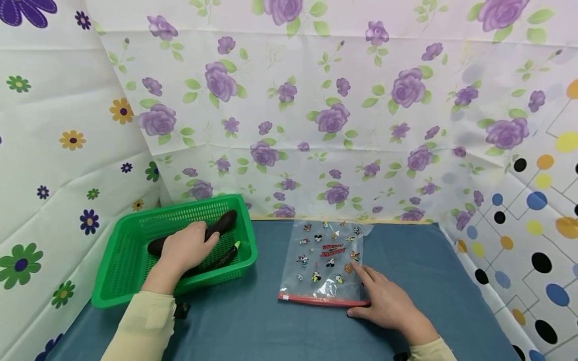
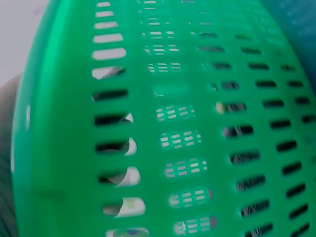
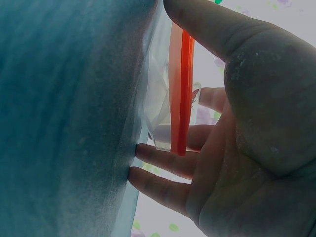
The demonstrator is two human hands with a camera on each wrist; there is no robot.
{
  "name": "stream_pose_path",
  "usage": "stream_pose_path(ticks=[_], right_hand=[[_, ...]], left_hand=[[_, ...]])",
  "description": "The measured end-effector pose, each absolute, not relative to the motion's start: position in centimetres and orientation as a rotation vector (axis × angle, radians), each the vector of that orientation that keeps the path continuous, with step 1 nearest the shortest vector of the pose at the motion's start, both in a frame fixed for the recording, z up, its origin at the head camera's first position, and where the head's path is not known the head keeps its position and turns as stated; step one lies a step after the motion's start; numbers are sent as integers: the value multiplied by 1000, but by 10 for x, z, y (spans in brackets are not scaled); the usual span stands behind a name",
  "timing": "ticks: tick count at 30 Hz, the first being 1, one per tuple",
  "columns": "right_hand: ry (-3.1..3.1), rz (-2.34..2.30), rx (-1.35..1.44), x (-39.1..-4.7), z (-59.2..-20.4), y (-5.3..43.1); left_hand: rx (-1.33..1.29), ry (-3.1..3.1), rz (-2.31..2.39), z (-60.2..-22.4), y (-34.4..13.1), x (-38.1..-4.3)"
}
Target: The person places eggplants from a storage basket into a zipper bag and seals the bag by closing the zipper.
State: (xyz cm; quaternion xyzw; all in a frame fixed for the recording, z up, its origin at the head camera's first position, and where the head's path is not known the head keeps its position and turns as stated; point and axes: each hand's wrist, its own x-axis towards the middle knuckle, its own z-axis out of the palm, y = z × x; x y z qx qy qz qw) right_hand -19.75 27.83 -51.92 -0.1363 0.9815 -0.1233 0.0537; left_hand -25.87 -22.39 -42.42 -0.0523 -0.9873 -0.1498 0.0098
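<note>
My left hand (image 1: 187, 248) reaches into a green basket (image 1: 115, 271) and grips a long dark eggplant (image 1: 226, 220) around its middle. Beside it in the basket lies a second dark, slender vegetable with a light green tip (image 1: 237, 244). In the left wrist view the slotted basket wall (image 2: 64, 163) fills the picture and mostly hides that hand. A clear zip bag (image 1: 293, 250) with printed cartoon figures lies flat, its red zip strip (image 1: 325, 302) toward me. My right hand (image 1: 390, 303) rests at the bag's right edge, fingers extended, thumb near the strip's end (image 3: 181, 123).
A blue-grey cloth (image 1: 235, 326) covers the table. Flowered sheets (image 1: 289, 125) hang behind and at the left, and a dotted sheet (image 1: 542, 225) hangs at the right. The basket stands close to the left and back sheets.
</note>
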Motion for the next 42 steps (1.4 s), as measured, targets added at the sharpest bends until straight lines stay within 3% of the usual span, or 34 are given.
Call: stream_pose_path(ticks=[42], right_hand=[[2985, -352, -417, -198, -520, 278]], left_hand=[[-230, -2822, -637, -426, -164, -254]])
